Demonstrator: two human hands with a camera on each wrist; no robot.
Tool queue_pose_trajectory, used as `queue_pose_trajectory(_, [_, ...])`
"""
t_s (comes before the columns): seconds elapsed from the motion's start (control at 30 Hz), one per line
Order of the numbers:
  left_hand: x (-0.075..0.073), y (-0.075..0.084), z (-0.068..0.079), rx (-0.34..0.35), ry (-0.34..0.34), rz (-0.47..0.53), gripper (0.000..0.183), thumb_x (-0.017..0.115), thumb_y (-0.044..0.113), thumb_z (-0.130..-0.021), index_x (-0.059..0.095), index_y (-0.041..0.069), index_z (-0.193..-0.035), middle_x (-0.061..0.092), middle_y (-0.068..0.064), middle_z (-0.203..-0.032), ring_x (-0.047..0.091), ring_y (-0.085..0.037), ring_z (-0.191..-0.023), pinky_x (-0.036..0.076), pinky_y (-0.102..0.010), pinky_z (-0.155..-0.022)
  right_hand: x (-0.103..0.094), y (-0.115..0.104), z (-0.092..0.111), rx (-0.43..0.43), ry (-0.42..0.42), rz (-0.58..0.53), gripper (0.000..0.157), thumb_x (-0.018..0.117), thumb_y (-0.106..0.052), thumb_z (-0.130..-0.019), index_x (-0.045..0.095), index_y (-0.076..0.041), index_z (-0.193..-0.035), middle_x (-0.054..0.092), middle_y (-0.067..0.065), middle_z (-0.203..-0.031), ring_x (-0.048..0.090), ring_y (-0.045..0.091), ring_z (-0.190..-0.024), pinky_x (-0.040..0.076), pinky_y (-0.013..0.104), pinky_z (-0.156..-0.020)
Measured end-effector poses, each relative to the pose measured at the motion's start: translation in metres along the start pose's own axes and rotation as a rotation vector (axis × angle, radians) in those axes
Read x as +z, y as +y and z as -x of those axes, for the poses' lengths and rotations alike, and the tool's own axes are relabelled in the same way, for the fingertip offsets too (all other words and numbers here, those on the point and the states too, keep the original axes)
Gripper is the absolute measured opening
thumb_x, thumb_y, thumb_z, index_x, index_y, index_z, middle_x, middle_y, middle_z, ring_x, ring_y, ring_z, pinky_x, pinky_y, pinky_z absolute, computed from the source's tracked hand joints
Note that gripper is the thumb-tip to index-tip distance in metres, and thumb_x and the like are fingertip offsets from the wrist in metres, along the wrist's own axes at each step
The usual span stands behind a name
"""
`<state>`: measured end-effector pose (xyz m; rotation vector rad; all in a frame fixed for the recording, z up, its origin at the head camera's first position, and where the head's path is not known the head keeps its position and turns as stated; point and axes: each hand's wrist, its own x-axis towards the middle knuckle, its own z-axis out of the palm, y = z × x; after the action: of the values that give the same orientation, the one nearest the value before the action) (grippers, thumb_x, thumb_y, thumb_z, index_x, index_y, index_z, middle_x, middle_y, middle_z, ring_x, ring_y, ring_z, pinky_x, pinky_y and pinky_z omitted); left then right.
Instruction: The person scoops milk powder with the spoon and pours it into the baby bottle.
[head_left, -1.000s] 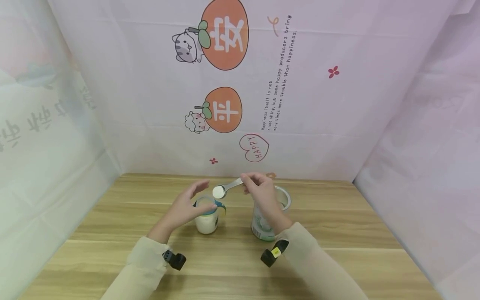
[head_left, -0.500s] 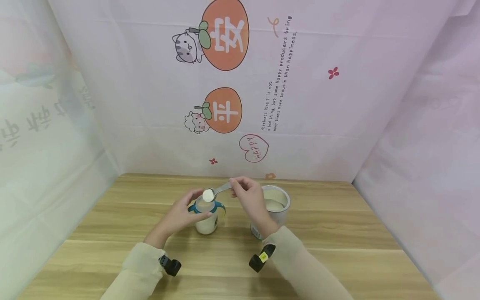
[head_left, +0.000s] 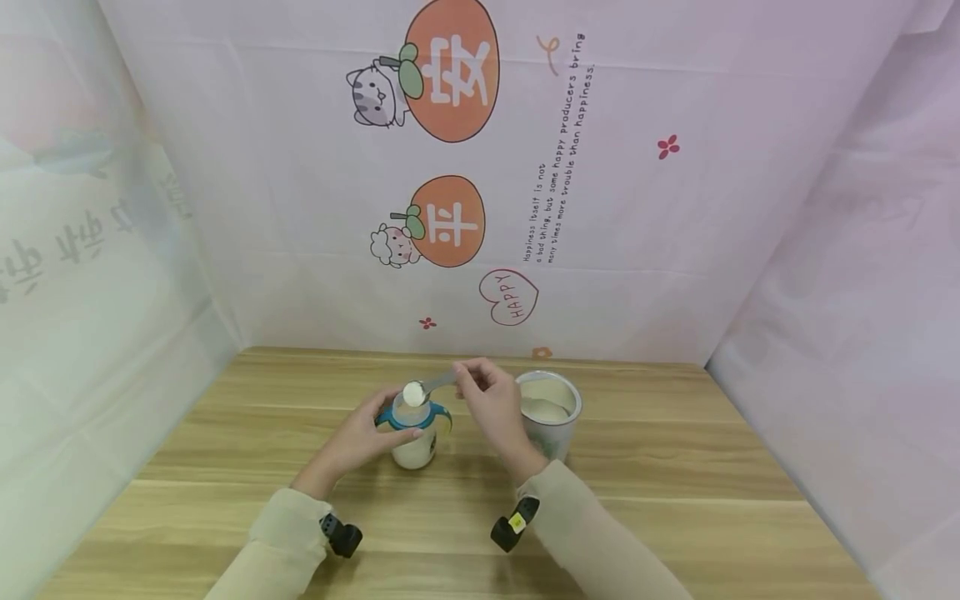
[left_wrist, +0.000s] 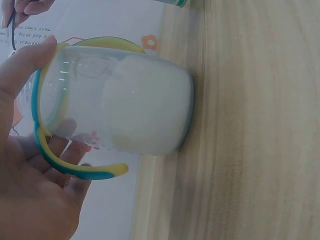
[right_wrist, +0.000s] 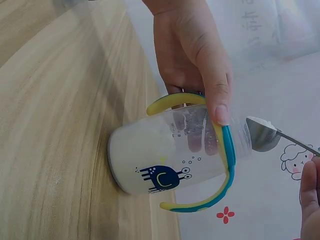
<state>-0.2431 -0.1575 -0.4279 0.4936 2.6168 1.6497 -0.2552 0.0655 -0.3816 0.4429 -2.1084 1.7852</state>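
Note:
A clear baby bottle [head_left: 415, 452] with a blue-and-yellow two-handled collar stands upright on the wooden table, partly filled with white contents. My left hand [head_left: 352, 446] grips it around the collar, thumb on the near side and fingers behind, as the left wrist view shows. My right hand [head_left: 495, 408] pinches the handle of a metal measuring spoon [right_wrist: 263, 136]. White powder [head_left: 414, 393] fills the spoon's bowl, which hangs level right at the bottle's open mouth. To the right, beside my right forearm, an open can [head_left: 553, 433] has pale powder inside.
The wooden table [head_left: 660, 467] runs back to a white printed cloth [head_left: 615, 217] hanging behind it. More cloth hangs along the left and right sides. A black wrist camera [head_left: 341, 535] is strapped to each cuff.
My right hand has moved left, bringing the spoonful of powder from beside the bottle to its mouth. My left hand has closed in around the bottle's collar. The can has come more into view.

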Motion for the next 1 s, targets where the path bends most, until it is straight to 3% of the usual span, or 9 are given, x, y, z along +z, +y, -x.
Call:
queue_pose_trajectory(0.13, [0.0, -0.001, 0.001, -0.023, 0.001, -0.001, 0.073, 0.08, 0.04, -0.086, 0.045, 0.02, -0.147, 0.051, -0.008, -0.143, 0.047, -0.033, -0.131, 0.038, -0.062, -0.105, 0.002, 0.002, 0.002, -0.067, -0.008, 0.008, 0.02, 0.067, -0.025, -0.099, 0.072, -0.007, -0.094, 0.065, 0.006, -0.075, 0.058, 0.015, -0.065, 0.04, 0.02, -0.05])
queue_pose_trajectory(0.47, [0.002, -0.006, 0.0, -0.034, -0.005, 0.028, 0.073, 0.08, 0.039, -0.086, 0.045, 0.018, -0.146, 0.05, -0.009, -0.146, 0.041, -0.036, -0.138, 0.033, -0.062, -0.109, 0.009, 0.011, 0.008, -0.302, -0.031, 0.134, 0.015, 0.066, -0.023, -0.099, 0.073, -0.01, -0.096, 0.066, 0.0, -0.075, 0.054, 0.009, -0.06, 0.045, 0.022, -0.049])
queue_pose_trajectory(0.7, [0.001, -0.007, 0.0, -0.025, -0.011, 0.004, 0.074, 0.079, 0.041, -0.087, 0.044, 0.017, -0.147, 0.05, -0.009, -0.146, 0.041, -0.037, -0.138, 0.034, -0.062, -0.109, 0.011, 0.009, 0.011, -0.487, -0.032, 0.227, 0.01, 0.067, -0.017, -0.099, 0.072, -0.009, -0.097, 0.071, -0.002, -0.088, 0.065, 0.006, -0.073, 0.055, 0.02, -0.062])
queue_pose_trajectory(0.87, [0.001, -0.008, 0.0, -0.027, -0.024, 0.006, 0.075, 0.078, 0.042, -0.088, 0.042, 0.016, -0.149, 0.049, -0.01, -0.146, 0.039, -0.038, -0.139, 0.034, -0.061, -0.109, 0.011, 0.009, 0.013, -0.624, -0.068, 0.304, 0.006, 0.067, -0.013, -0.098, 0.071, -0.009, -0.1, 0.07, 0.0, -0.093, 0.065, 0.007, -0.08, 0.055, 0.019, -0.071])
queue_pose_trajectory(1.0, [0.001, -0.009, 0.0, -0.028, -0.028, 0.005, 0.075, 0.077, 0.043, -0.088, 0.042, 0.016, -0.149, 0.05, -0.01, -0.146, 0.039, -0.039, -0.139, 0.033, -0.062, -0.109, 0.011, 0.01, 0.014, -0.718, -0.086, 0.361, 0.005, 0.07, -0.01, -0.096, 0.071, -0.007, -0.1, 0.068, 0.001, -0.09, 0.064, 0.008, -0.081, 0.054, 0.017, -0.07])
